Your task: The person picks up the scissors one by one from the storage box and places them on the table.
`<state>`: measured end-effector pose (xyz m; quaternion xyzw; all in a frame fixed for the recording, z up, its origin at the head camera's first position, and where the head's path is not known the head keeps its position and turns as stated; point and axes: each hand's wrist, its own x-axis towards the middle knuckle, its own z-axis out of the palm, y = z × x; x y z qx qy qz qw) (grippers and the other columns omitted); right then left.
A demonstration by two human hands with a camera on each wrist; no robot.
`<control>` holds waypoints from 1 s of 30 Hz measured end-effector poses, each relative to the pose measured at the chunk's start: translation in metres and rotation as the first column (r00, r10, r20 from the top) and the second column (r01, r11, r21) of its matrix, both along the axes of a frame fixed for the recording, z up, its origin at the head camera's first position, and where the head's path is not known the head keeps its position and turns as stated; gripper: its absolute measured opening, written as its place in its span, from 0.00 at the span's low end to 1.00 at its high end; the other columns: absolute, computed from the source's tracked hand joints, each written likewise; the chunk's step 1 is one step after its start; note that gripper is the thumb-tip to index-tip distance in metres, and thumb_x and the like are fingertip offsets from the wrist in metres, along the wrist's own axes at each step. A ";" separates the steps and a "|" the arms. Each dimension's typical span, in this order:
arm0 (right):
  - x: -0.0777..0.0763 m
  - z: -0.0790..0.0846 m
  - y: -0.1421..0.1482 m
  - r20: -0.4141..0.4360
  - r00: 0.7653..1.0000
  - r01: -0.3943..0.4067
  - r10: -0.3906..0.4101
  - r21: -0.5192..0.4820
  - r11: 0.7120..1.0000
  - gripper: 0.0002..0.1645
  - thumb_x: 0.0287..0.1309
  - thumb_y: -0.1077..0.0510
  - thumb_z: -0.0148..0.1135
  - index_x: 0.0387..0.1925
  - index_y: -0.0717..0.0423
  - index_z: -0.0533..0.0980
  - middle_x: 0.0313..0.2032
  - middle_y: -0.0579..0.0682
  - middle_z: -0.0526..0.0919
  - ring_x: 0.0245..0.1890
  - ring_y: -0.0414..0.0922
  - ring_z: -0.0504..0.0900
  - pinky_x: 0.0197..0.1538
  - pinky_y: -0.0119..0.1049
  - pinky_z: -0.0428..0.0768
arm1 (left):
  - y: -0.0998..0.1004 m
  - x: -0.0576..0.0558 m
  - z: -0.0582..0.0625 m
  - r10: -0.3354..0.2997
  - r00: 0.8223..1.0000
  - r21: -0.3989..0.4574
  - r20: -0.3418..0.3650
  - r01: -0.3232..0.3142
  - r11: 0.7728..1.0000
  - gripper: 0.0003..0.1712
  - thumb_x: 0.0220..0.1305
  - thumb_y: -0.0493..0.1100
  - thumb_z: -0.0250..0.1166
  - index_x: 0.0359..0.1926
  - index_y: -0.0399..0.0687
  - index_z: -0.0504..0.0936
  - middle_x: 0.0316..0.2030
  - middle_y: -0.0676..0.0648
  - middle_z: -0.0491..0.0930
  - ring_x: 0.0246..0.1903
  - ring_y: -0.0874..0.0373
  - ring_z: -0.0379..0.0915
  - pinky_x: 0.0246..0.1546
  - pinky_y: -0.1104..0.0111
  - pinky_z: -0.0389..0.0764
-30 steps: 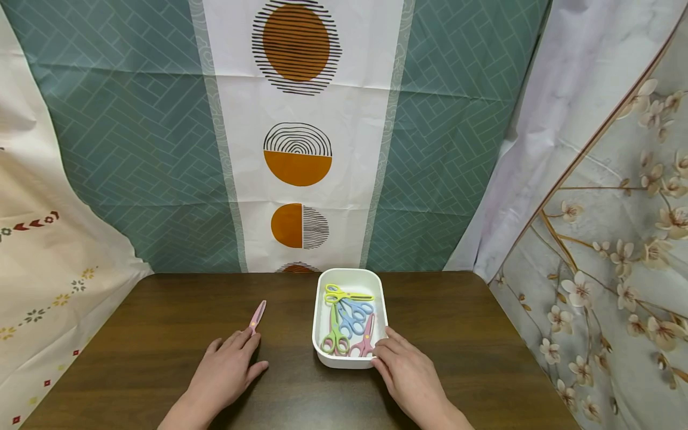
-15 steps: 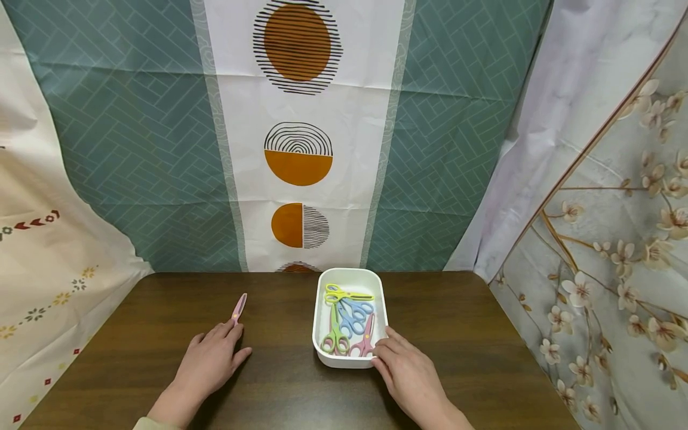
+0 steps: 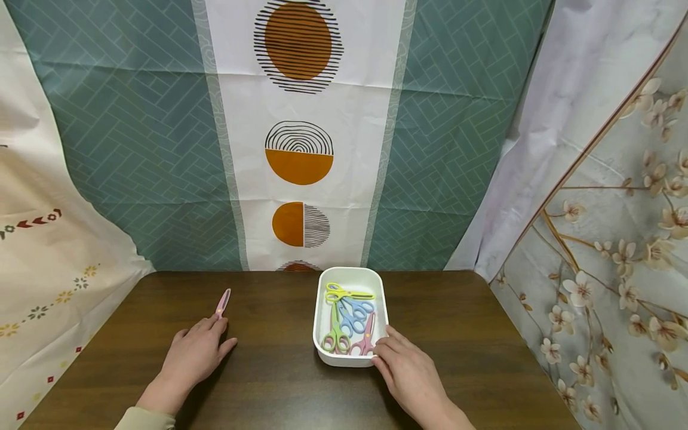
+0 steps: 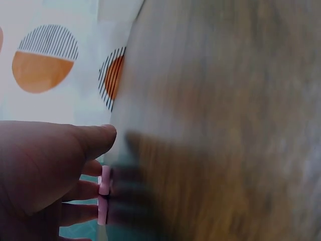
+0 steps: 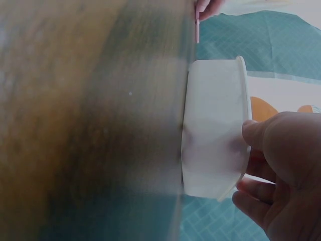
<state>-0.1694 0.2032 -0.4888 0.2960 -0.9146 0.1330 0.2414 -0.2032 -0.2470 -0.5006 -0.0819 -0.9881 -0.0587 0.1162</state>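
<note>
Flat on the table, a pair of pink scissors (image 3: 223,303) lies under the fingertips of my left hand (image 3: 192,353), its closed blades pointing away from me. The left wrist view shows straight fingers touching the pink handles (image 4: 103,208), while the thumb stays apart from them. A white box (image 3: 349,361) stands right of the table's middle. My right hand (image 3: 407,369) holds its near right corner, the thumb at the rim and the fingers along the right side. Inside the box lie yellow scissors (image 3: 352,295), blue scissors (image 3: 353,323), green scissors (image 3: 335,337) and pink scissors (image 3: 367,337).
The dark brown wooden table (image 3: 285,382) has rounded far corners. A green and white patterned curtain (image 3: 349,197) hangs along its back edge. Cream cloth (image 3: 54,239) hangs at the left and a floral cloth (image 3: 602,269) at the right.
My left hand has slid the pink scissors leftward and slightly away across the table, farther from the box. The right hand and the box have stayed in place.
</note>
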 end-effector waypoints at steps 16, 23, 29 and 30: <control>-0.001 0.000 0.000 -0.017 1.000 -0.008 0.008 0.002 1.000 0.07 0.65 0.56 0.80 0.41 0.48 0.87 0.45 0.42 0.90 0.69 0.53 0.83 0.67 0.48 0.82 | -0.034 -0.010 0.000 0.048 0.998 0.022 0.034 -0.049 0.999 0.30 0.75 0.52 0.73 0.64 0.32 0.82 0.65 0.24 0.79 0.63 0.25 0.77 0.52 0.25 0.75; -0.001 0.001 0.000 -0.013 1.000 -0.006 0.006 0.005 1.000 0.06 0.65 0.57 0.80 0.41 0.48 0.87 0.45 0.42 0.90 0.69 0.53 0.83 0.67 0.48 0.82 | -0.045 -0.015 0.000 0.065 0.997 0.031 0.044 -0.067 0.997 0.28 0.77 0.52 0.71 0.62 0.32 0.82 0.64 0.23 0.79 0.62 0.24 0.77 0.49 0.25 0.76; 0.000 0.001 0.000 0.000 1.000 0.001 -0.001 0.010 1.000 0.06 0.66 0.56 0.79 0.41 0.48 0.88 0.46 0.42 0.90 0.69 0.53 0.83 0.68 0.48 0.82 | -0.056 -0.015 0.001 0.077 0.996 0.038 0.033 -0.078 0.996 0.25 0.78 0.49 0.69 0.60 0.31 0.82 0.62 0.22 0.79 0.60 0.23 0.77 0.48 0.25 0.76; 0.000 0.001 0.000 0.001 1.000 0.002 -0.002 0.011 1.000 0.06 0.66 0.56 0.79 0.41 0.48 0.88 0.46 0.42 0.90 0.69 0.53 0.83 0.68 0.48 0.82 | -0.058 -0.016 0.001 0.080 0.996 0.041 0.040 -0.082 0.996 0.25 0.79 0.49 0.69 0.60 0.31 0.82 0.62 0.21 0.79 0.60 0.23 0.77 0.48 0.25 0.76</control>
